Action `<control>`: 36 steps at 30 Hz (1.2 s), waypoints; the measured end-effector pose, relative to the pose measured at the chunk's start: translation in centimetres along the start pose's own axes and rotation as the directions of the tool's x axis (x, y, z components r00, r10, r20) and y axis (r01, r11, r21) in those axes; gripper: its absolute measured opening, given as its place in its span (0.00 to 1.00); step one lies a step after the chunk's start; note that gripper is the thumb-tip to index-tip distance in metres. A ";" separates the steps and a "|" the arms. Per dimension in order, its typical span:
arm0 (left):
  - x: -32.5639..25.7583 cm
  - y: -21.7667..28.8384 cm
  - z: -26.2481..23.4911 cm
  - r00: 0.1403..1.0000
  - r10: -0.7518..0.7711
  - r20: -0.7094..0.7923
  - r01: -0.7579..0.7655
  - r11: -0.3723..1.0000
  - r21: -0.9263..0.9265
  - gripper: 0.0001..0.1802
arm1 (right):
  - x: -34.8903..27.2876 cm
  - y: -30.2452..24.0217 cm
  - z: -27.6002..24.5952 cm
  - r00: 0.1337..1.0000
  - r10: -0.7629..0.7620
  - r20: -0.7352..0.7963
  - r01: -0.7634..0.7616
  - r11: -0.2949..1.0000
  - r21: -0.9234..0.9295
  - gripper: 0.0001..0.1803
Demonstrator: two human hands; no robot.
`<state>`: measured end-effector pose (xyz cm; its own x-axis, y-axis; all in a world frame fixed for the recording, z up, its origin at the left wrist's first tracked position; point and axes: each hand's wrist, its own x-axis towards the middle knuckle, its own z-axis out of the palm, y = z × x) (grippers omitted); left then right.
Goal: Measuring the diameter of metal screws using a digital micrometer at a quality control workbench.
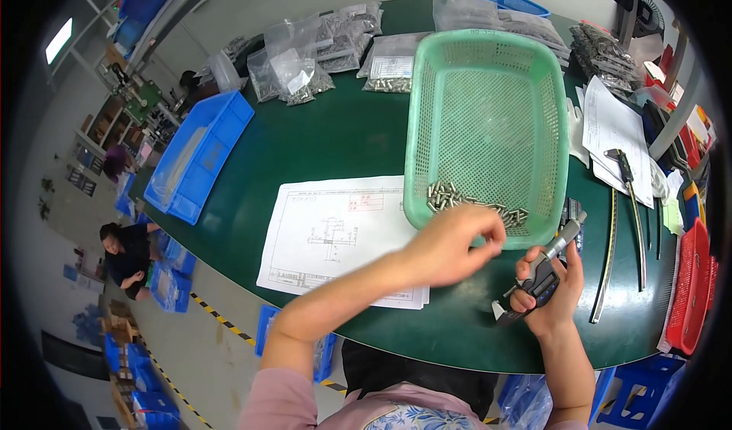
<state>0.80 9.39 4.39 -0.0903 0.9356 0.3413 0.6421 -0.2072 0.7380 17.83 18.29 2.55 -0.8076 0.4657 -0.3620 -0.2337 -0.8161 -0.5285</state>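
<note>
My right hand [553,289] is wrapped round a digital outside micrometer [545,277], its grey thimble pointing up and away and its frame toward the lower left. My left hand [461,239] reaches across over the near edge of a green perforated plastic basket [419,125]. Its fingers are curled in; whatever they may hold is hidden or too small to name. Small shiny metal pins [450,195] lie heaped along the near side of the basket. Under my left forearm rests a printed technical drawing [305,232], partly covered.
Clear bags of metal parts [293,72] line the far side of the green table [328,140]. A blue tray [200,155] stands at the left. On the right lie a caliper [627,174], papers [618,136] and a red basket [690,285]. A co-worker [130,255] sits beyond the left edge.
</note>
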 end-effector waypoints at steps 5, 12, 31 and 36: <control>-3.6 0.5 2.7 0.976 -0.155 0.155 0.210 0.860 -0.464 0.05 | 0.1 0.2 -0.3 0.999 0.008 0.036 -0.009 1.000 0.025 0.32; -4.0 -0.2 2.5 0.941 -0.282 0.185 0.336 0.733 -0.591 0.05 | 1.2 0.0 -0.4 0.985 0.072 0.157 -0.081 0.995 0.053 0.33; -4.7 0.0 2.9 0.876 -0.366 0.314 0.480 0.598 -0.642 0.06 | 1.0 0.6 -0.6 0.982 0.124 0.141 -0.122 0.992 -0.025 0.33; -4.4 0.2 2.9 0.867 -0.369 0.335 0.498 0.598 -0.628 0.06 | 1.0 0.5 -0.5 0.985 0.116 0.127 -0.108 0.992 -0.065 0.30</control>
<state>3.58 6.07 1.33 -0.0607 0.9833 -0.1717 -0.1388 0.1620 0.9770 17.18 18.50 1.47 -0.8912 0.3208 -0.3206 -0.1092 -0.8379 -0.5348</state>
